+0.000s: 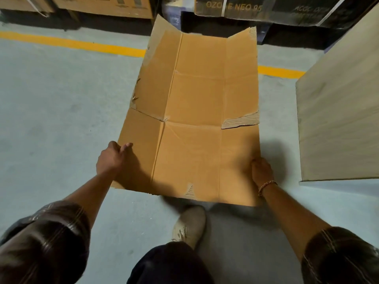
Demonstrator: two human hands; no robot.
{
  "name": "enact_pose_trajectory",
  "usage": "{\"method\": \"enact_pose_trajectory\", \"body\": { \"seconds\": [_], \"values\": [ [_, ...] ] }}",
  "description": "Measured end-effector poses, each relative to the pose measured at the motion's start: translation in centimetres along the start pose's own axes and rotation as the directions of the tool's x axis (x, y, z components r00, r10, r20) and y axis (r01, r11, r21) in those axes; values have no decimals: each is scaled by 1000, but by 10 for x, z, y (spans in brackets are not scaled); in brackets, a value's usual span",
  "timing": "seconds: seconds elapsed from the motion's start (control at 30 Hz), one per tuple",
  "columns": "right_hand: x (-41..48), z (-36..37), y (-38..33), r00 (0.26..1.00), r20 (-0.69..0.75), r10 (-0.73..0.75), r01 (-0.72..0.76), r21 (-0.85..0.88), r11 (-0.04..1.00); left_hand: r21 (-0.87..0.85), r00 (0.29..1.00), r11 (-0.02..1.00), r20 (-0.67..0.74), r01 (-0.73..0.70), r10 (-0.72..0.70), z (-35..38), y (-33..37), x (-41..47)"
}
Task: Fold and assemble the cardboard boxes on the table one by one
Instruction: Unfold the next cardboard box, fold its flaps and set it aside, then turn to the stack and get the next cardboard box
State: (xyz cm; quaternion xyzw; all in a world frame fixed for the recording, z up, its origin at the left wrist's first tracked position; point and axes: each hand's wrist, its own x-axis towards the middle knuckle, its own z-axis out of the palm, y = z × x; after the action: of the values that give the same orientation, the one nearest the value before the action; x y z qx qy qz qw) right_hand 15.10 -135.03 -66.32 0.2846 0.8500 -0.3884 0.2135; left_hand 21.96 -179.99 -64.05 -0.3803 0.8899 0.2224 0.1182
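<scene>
dark carton (266,9) | "OZO?E NEO 95" | strap (224,6) covers one letter | other print illegible

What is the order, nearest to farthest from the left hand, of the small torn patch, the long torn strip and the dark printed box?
From the left hand:
1. small torn patch, near edge of the cardboard sheet.
2. long torn strip, right edge.
3. dark printed box, far back.
</scene>
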Motion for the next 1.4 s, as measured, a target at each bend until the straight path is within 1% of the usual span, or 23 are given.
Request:
{"method": "enact_pose_trajectory", "body": {
  "seconds": [0.13, 0.2, 0.27, 0.3, 0.33, 0.37, 0.4, 0.47, 0.5, 0.57, 0.63, 0.7, 0.83, 1.0, 1.17, 1.23, 1.3, 1.4],
  "values": [
    [12, 23, 18, 998, 56, 26, -27, 32, 999, 23, 1000, 1000, -5, -7, 7, 15, -12, 18],
    [15, 28, 24, 994, 105, 40, -43, 27, 999, -10, 999, 999, 32, 43, -43, 22, -16, 28],
    [16, 28, 25, 985, 159, 71, -69, -16, 997, -37, 992, 994, 78, 105, -101, 27, -15, 33],
    [15, 27, 25, 984, 168, 68, -62, -41, 997, -17, 992, 995, 78, 99, -97, 29, -13, 31],
    [12, 25, 22, 986, 165, 40, -26, -89, 996, 30, 996, 998, 60, 61, -63, 30, -9, 27],
    [7, 22, 18, 986, 165, 0, 28, -165, 986, 90, 999, 996, 42, -10, 6, 30, -5, 20],
    [-2, 19, 11, 983, 179, -41, 88, -261, 961, 148, 995, 984, 37, -101, 97, 28, 0, 11],
    [-22, 11, -4, 973, 212, -96, 180, -421, 889, 246, 960, 928, 69, -281, 273, 20, 14, -9],
    [-32, 7, -12, 966, 222, -132, 223, -461, 859, 279, 935, 893, 93, -354, 342, 13, 22, -19],
    [-56, -4, -33, 948, 232, -216, 305, -483, 821, 313, 888, 832, 130, -458, 440, -7, 40, -44],
    [-85, -20, -60, 928, 212, -307, 372, -466, 803, 322, 864, 803, 140, -502, 484, -39, 63, -72],
    [-115, -42, -89, 902, 181, -392, 429, -469, 772, 304, 859, 805, 129, -510, 495, -78, 86, -100],
    [-182, -100, -154, 855, 150, -496, 504, -458, 732, 235, 843, 812, 79, -534, 532, -173, 130, -152],
    [-271, -197, -226, 838, 105, -536, 522, -444, 728, 181, 811, 796, 27, -578, 584, -299, 190, -211],
    [-356, -306, -280, 841, 58, -538, 511, -411, 755, 136, 771, 762, 27, -634, 636, -407, 260, -278],
    [-388, -349, -296, 843, 6, -538, 496, -396, 773, 112, 741, 734, 40, -670, 670, -442, 292, -303],
    [-417, -389, -306, 836, -43, -547, 497, -361, 789, 81, 696, 691, 61, -718, 716, -471, 326, -327],
    [-447, -446, -314, 832, -143, -535, 478, -304, 824, 42, 592, 591, 80, -806, 802, -499, 380, -357]
  ]
}}
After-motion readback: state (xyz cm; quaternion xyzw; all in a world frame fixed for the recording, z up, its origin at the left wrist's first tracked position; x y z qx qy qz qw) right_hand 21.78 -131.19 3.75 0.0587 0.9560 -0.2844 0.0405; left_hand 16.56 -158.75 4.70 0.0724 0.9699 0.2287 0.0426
